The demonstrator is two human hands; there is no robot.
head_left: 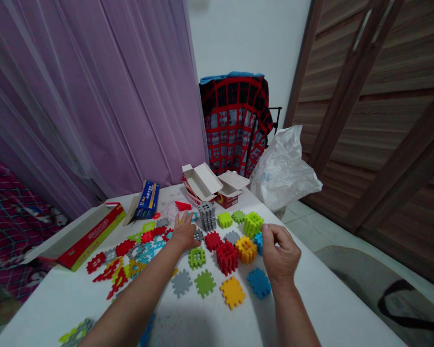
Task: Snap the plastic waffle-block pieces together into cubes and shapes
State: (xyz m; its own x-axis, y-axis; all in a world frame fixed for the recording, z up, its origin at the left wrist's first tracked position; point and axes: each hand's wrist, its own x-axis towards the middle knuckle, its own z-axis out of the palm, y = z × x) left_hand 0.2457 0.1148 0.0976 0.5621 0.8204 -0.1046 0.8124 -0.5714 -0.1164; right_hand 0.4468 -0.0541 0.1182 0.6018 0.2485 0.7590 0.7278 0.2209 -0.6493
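My left hand reaches over the loose flat plastic building pieces, its fingers spread and nothing visibly gripped. Beside its fingertips stands a tall stack of grey interlocking pieces. My right hand is curled into a fist at the right, with no piece showing in it. Close to that fist are a blue stack and a lime-green stack. Between my hands stand a red stack and a yellow-orange stack. Single notched squares in grey, green, yellow and blue lie in front.
Mixed loose pieces spread across the left of the white table. Open boxes stand behind: a red-green one, a blue one and two red-white ones. A white plastic bag sits beyond the right edge.
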